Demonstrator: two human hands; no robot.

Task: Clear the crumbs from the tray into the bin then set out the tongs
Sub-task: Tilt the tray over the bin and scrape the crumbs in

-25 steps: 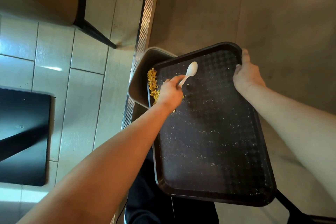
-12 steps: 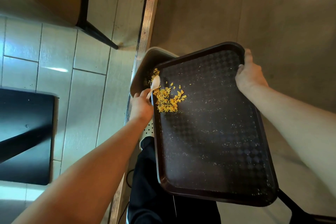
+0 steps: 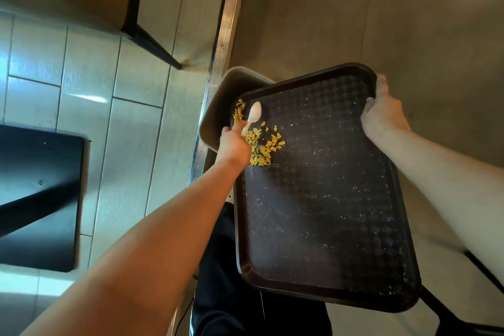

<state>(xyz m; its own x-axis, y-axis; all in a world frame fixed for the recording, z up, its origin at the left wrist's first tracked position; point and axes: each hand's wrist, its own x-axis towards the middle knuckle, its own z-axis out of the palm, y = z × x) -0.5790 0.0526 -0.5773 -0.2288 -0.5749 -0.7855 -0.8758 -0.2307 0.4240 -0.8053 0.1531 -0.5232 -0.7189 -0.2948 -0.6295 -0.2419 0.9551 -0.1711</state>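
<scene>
- A small white spoon (image 3: 254, 114) is pinched by its handle in the left hand (image 3: 235, 145), with the fingers curled round it and the bowl pointing up and away.
- The far right edge of the dark tray (image 3: 327, 226) is gripped by the right hand (image 3: 383, 116), with the fingers wrapped over the rim.
- The yellow crumbs (image 3: 261, 144) lie in a loose pile on the tray, just beside the left hand and below the spoon's bowl.
- A few more crumbs are bunched at the tray's left rim, right next to the spoon.
- The grey bin (image 3: 218, 114) sits under that left corner of the tray, so the drop is short.
- The tray seems to be tipped toward the bin, though the tilt is hard to judge from above.
- For a good sweep, the spoon should be laid flat behind the pile and pulled toward the rim in short strokes.
- The corner should be kept over the bin, so nothing lands on the floor.
- Fine white specks are spread over the rest of the tray and should be swept too.
- No tongs are seen.
</scene>
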